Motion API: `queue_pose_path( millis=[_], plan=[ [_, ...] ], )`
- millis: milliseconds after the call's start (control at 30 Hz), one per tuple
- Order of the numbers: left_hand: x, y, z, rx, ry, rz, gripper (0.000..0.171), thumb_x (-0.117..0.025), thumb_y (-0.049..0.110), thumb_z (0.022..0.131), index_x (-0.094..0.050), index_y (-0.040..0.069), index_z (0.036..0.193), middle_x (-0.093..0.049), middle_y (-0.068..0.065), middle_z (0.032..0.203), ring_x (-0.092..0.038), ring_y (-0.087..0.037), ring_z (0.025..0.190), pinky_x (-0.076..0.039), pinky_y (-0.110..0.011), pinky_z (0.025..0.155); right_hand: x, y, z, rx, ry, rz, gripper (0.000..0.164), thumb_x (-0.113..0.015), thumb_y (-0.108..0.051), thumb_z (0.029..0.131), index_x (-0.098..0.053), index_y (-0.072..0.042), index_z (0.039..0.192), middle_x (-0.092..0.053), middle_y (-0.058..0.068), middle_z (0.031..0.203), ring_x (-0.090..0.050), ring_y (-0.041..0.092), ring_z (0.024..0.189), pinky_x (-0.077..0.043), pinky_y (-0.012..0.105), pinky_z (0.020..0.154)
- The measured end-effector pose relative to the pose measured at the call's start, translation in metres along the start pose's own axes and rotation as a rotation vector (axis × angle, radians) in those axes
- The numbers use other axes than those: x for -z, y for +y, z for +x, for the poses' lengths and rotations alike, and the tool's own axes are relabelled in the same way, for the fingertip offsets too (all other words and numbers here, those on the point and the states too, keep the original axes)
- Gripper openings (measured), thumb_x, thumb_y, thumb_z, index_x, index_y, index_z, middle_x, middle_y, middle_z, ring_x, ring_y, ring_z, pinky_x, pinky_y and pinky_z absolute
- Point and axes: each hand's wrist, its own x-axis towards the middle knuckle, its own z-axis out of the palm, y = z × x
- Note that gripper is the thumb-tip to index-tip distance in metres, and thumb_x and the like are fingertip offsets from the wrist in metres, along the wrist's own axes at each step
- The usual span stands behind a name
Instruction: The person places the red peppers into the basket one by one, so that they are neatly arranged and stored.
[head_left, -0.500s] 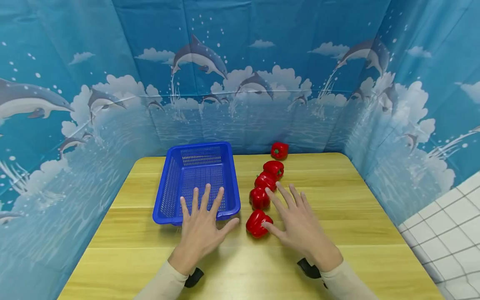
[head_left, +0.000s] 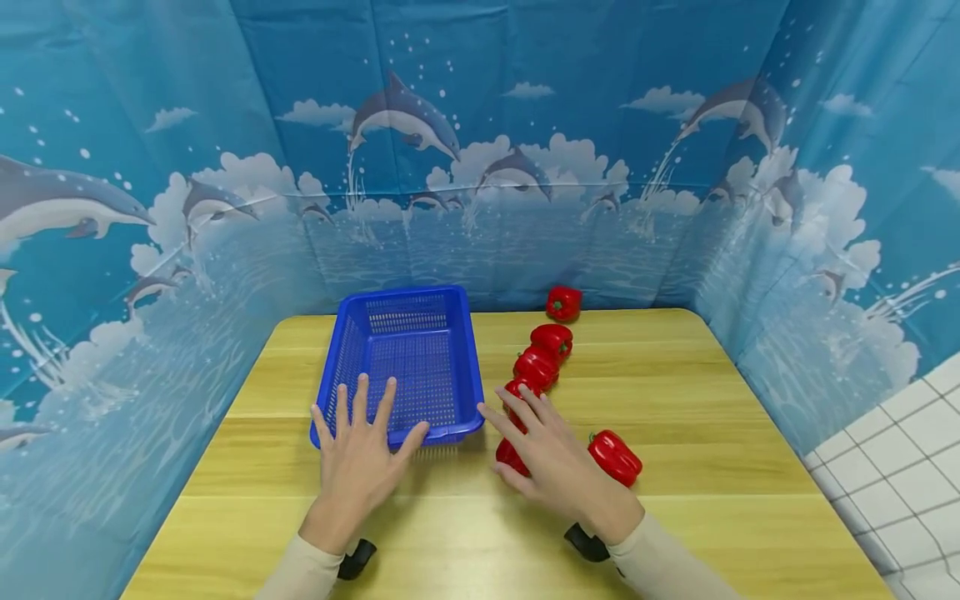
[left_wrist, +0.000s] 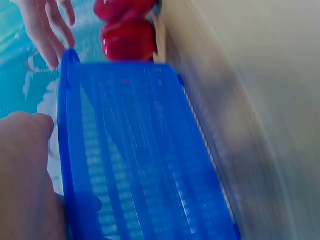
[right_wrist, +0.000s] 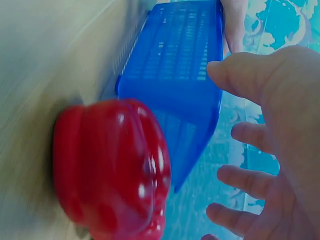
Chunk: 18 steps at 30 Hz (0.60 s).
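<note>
A blue plastic basket (head_left: 474, 367) stands on the table, its inside bare mesh in the head view. Over its near left rim is my left hand (head_left: 356, 462), fingers spread and holding nothing. To the right of the basket, several red bell peppers (head_left: 537, 367) lie in a slanting row. My right hand (head_left: 562, 467) hovers above the near end of that row with extended fingers, partly hiding the nearest pepper (head_left: 510, 457). Another pepper (head_left: 615, 458) lies just right of this hand. In the right wrist view, a pepper (right_wrist: 110, 170) sits apart from the fingers.
The wooden table (head_left: 712, 533) carries all of these. Blue dolphin-print curtains (head_left: 480, 242) hang around its back and sides. The farthest pepper (head_left: 564, 304) sits at the table's back edge. White tiles (head_left: 892, 467) show at the right.
Both hands have shifted left, the left one from the basket's near middle to its near left side. A pepper formerly hidden beneath my right hand now shows to its right.
</note>
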Motion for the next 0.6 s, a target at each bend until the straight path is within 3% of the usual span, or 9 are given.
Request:
queue_pose_path(
  millis=[200, 367, 600],
  plan=[
    [0.005, -0.020, 0.002, 0.054, 0.019, -0.034, 0.080, -0.044, 0.064, 0.120, -0.030, 0.021, 0.187, -0.015, -0.029, 0.194, -0.002, -0.065, 0.178, 0.005, -0.090, 0.137, -0.006, -0.007, 0.007, 0.039, -0.027, 0.036, 0.084, -0.087, -0.043, 0.106, -0.050, -0.022, 0.179, -0.043, 0.017, 0.187, -0.041, 0.054, 0.171, -0.048, 0.069, 0.132],
    [0.008, -0.028, 0.003, 0.095, 0.027, -0.094, 0.084, -0.056, 0.053, 0.118, -0.028, 0.015, 0.187, -0.009, -0.030, 0.195, -0.002, -0.067, 0.178, -0.016, -0.088, 0.138, -0.011, -0.009, 0.010, 0.052, -0.053, 0.056, 0.080, -0.084, -0.042, 0.109, -0.051, -0.020, 0.177, -0.040, 0.014, 0.189, -0.039, 0.052, 0.174, -0.052, 0.066, 0.130],
    [0.010, -0.032, 0.001, 0.106, 0.029, -0.092, 0.092, -0.060, 0.052, 0.115, -0.022, 0.008, 0.187, -0.006, -0.034, 0.193, -0.032, -0.068, 0.168, -0.040, -0.081, 0.130, -0.009, -0.011, 0.006, 0.042, -0.051, 0.103, 0.066, -0.082, -0.038, 0.110, -0.060, -0.019, 0.169, -0.048, 0.012, 0.184, -0.042, 0.049, 0.173, -0.052, 0.065, 0.129]
  ],
)
